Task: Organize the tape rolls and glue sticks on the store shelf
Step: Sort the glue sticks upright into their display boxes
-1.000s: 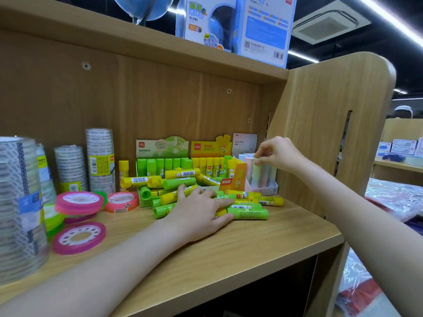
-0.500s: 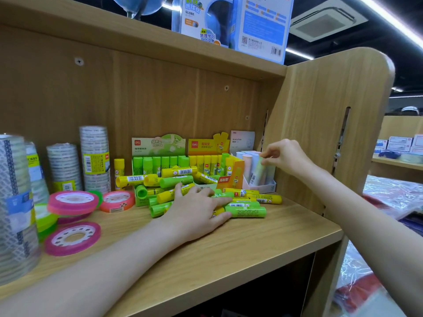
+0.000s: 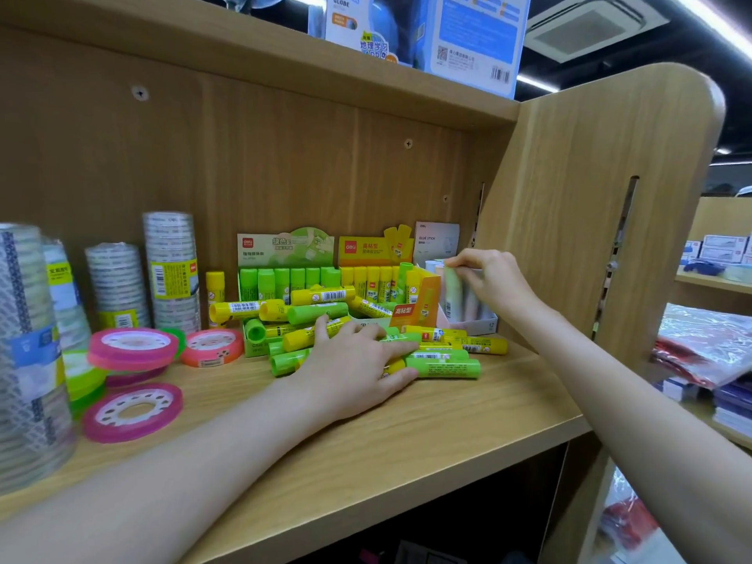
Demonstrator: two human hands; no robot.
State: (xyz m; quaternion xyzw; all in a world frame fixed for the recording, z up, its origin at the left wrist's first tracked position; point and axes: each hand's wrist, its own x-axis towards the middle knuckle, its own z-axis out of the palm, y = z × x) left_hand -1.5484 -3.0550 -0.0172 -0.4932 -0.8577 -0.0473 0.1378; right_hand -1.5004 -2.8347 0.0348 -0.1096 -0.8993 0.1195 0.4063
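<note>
A heap of loose green and yellow glue sticks (image 3: 441,366) lies on the wooden shelf (image 3: 407,433), in front of a green display box (image 3: 285,248) and a yellow display box (image 3: 372,250) of upright sticks. My left hand (image 3: 354,372) rests flat on the heap, fingers spread. My right hand (image 3: 488,278) pinches the top of a pale green glue stick (image 3: 453,291) standing in the white box (image 3: 474,323) at the back right. Pink tape rolls (image 3: 132,411) and tall stacks of clear tape (image 3: 171,270) fill the shelf's left side.
The shelf's wooden side panel (image 3: 590,221) stands just right of my right hand. An upper shelf carries a blue globe box (image 3: 472,38). A lone yellow glue stick (image 3: 214,295) stands by the clear tape. Other store shelves with packaged goods (image 3: 708,343) lie to the right.
My right hand shifted a little and now pinches a pale stick in the white box, tilting it. My left hand stays on the heap. The camera moved closer.
</note>
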